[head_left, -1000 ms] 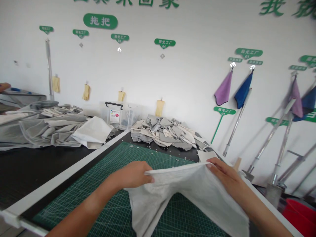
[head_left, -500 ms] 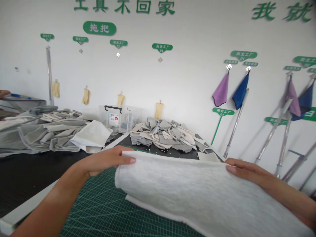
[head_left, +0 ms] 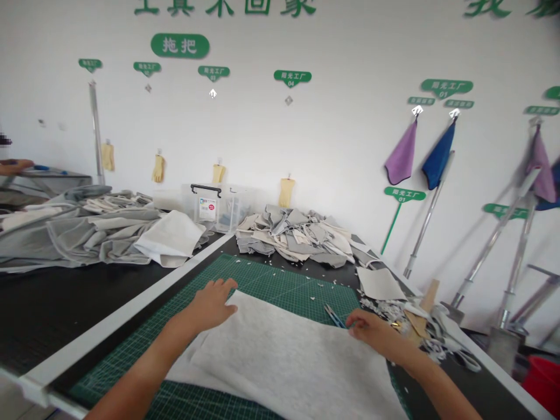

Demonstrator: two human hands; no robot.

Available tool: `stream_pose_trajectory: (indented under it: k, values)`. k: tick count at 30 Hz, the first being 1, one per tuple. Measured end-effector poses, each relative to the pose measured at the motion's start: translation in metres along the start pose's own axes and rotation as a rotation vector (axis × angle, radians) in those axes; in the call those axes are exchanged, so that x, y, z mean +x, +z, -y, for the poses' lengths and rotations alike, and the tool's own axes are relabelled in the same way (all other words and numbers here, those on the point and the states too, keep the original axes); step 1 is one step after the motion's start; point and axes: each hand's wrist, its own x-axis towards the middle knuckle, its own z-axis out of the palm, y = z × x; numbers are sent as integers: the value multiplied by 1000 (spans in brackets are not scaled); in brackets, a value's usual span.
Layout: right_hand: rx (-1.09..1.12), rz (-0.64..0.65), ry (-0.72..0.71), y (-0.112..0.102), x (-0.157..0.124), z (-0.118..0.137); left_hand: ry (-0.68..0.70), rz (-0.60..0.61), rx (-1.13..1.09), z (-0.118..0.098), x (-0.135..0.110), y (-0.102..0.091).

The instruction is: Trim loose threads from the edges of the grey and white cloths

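Observation:
A folded sheet of light grey felt-like cloth point(head_left: 289, 356) lies over the green cutting mat point(head_left: 258, 274) in front of me. At its far left corner is my left hand point(head_left: 212, 306), fingers stretched and apart, with the thumb against the cloth's edge. My right hand point(head_left: 376, 335) is by the far right edge of the cloth, its fingers loosely bent and a little apart, not gripping the cloth. Just left of these fingers, a small blue-handled pair of snips point(head_left: 334, 315) lies on the mat, partly hidden by the cloth.
A heap of grey and beige cloth pieces point(head_left: 301, 236) stands behind the mat. More cloth point(head_left: 100, 230) and a clear plastic box point(head_left: 207, 207) are at the left. Scraps point(head_left: 431, 329) and a square piece point(head_left: 380, 284) lie right. Another person's hand point(head_left: 15, 167) shows far left.
The cloth, held up between both hands before, has come down onto the mat. My hands have lowered, and their fingers have loosened. The snips and scraps have come into view.

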Motion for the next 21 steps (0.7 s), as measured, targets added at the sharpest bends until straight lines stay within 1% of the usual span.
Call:
stream_pose_trajectory:
  k: [3,5,6,9,11,13,15,18,21]
  values:
    - [-107,-109,11,8,6,-7,199,186,-116,-15,-32,5]
    - [-162,-121,37,12,6,-6,286,280,-187,-25,-54,5]
    - [-188,-119,52,14,7,-5,296,319,-202,-28,-63,5]
    - [-276,-134,94,23,13,-8,257,415,-205,-35,-85,6]
    - [-337,-171,125,28,21,-12,251,415,-193,-37,-92,7]
    - [-375,-205,136,31,31,-16,249,354,-182,-40,-93,7]
    - [-387,-206,133,32,39,-18,234,291,-182,-42,-93,7]
    - [-345,-130,119,30,48,-18,218,287,-210,-41,-92,6]
    - [-317,-67,108,28,53,-19,203,281,-218,-33,-92,9]
